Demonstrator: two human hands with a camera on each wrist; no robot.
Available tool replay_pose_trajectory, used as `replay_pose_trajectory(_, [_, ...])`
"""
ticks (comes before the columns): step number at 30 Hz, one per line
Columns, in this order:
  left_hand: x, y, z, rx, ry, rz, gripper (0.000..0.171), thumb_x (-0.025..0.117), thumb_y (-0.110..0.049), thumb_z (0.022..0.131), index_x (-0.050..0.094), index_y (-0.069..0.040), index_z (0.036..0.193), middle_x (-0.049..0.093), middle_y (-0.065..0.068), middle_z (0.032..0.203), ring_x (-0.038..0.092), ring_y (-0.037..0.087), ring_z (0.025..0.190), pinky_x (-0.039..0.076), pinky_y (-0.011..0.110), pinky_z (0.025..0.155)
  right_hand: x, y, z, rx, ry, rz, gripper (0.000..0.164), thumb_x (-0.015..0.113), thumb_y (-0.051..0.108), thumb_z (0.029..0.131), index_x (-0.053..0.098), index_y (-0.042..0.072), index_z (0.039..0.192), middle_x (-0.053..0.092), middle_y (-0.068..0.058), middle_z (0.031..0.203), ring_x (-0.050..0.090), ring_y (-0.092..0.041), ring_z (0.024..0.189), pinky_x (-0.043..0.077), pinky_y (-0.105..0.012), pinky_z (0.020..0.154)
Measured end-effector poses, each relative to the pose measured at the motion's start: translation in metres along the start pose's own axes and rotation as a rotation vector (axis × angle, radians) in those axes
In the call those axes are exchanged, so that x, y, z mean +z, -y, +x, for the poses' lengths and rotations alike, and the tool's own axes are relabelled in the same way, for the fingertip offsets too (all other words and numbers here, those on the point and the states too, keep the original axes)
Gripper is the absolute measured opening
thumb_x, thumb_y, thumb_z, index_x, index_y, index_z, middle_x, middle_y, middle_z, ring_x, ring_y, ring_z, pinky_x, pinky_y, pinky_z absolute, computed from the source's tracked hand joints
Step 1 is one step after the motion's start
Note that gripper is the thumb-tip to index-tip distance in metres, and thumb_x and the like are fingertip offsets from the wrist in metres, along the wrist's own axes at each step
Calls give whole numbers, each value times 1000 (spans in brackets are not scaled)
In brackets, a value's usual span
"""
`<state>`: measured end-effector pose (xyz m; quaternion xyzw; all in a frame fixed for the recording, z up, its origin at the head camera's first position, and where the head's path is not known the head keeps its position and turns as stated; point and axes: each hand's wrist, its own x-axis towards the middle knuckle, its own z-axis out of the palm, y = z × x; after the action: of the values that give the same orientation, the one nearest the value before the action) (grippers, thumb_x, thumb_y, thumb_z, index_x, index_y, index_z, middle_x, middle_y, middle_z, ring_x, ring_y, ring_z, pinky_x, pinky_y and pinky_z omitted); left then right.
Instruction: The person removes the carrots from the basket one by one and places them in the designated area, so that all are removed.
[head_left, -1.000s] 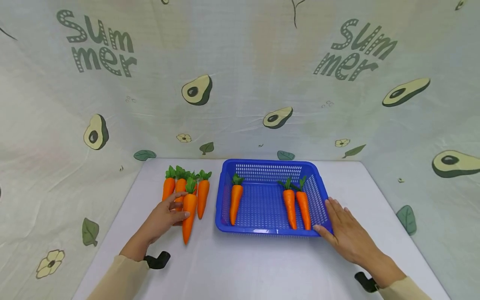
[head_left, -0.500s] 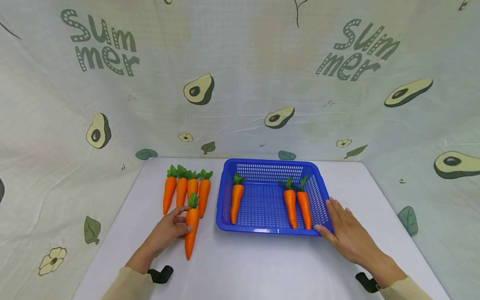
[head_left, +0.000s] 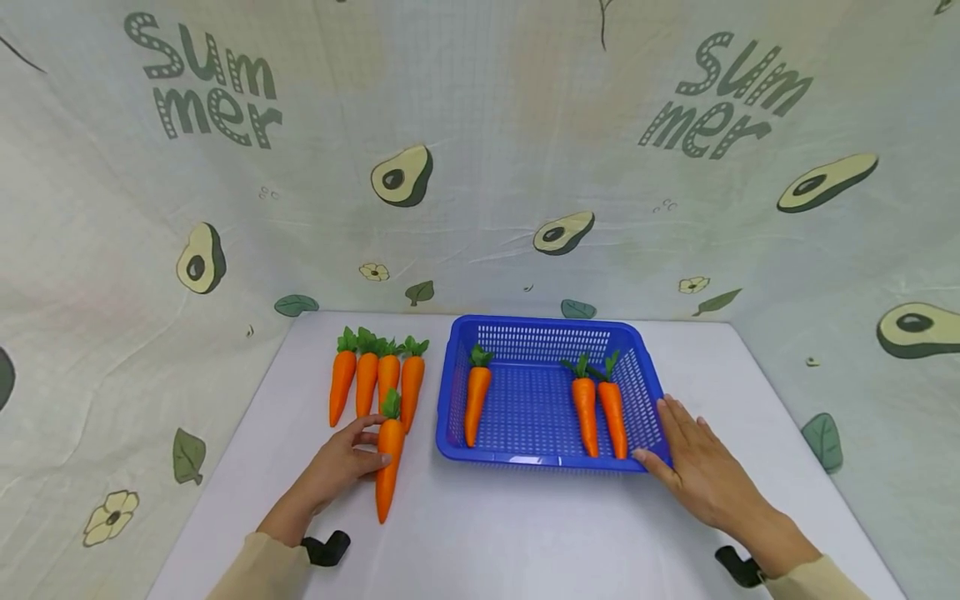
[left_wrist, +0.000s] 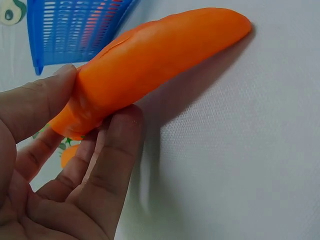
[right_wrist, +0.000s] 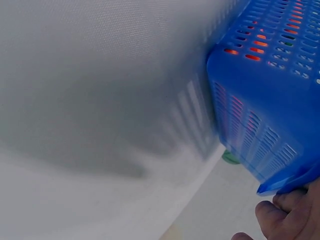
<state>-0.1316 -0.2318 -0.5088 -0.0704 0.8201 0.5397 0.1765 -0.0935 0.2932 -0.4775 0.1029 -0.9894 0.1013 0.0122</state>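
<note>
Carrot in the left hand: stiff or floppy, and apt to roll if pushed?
The carrot looks fairly stiff: pinched near its thick end by the left hand, it shows no sag. Its rounded sides suggest it could roll, probably curving because it tapers.

A pale fabric backdrop (head_left: pixel 480 108) printed with green avocados (head_left: pixel 415 179), leaves (head_left: pixel 189 450) and "summer" lettering (head_left: pixel 202 82) rises beyond the flat white table (head_left: pixel 525 533).

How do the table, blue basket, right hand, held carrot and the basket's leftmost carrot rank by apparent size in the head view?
1. Table
2. Blue basket
3. Right hand
4. Held carrot and leftmost carrot: the held one looks longer but seems nearer the camera, so unranked.
</note>
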Motion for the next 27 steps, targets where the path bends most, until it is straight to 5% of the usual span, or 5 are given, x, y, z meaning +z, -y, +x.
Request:
replay_pose_trajectory(6, [5,2,2,-1,-30,62,66,81,-25,79,50,-21,137,58,11,119,65,19,82,60,34,74,1,0,-1,11,10,8,91,40,62,97,5,3,156,12,-25,161,17,-43,147,-2,-51,123])
replay_pose_trajectory(13, [8,3,6,-17,-82,121,64,80,-27,80,50,-23,136,57,11,118,64,20,79,60,32,70,1,1,0,9,8,4,91,39,62,97,4,3,156,12,-25,161,16,-43,147,-16,-39,119])
replay_pose_trajectory(18, [10,3,7,-29,-94,146,66,81,-28,80,49,-21,137,56,10,118,63,18,80,59,31,70,1,1,1,9,1,7,90,40,62,97,4,3,156,13,-26,160,18,-44,147,-14,-40,120])
replay_pose_trajectory(27, [3,1,7,-16,-109,84,55,79,-24,82,54,-21,132,58,11,117,66,19,84,60,33,74,0,0,1,5,3,18,90,40,61,97,4,3,156,11,-24,161,19,-45,146,-9,-46,121])
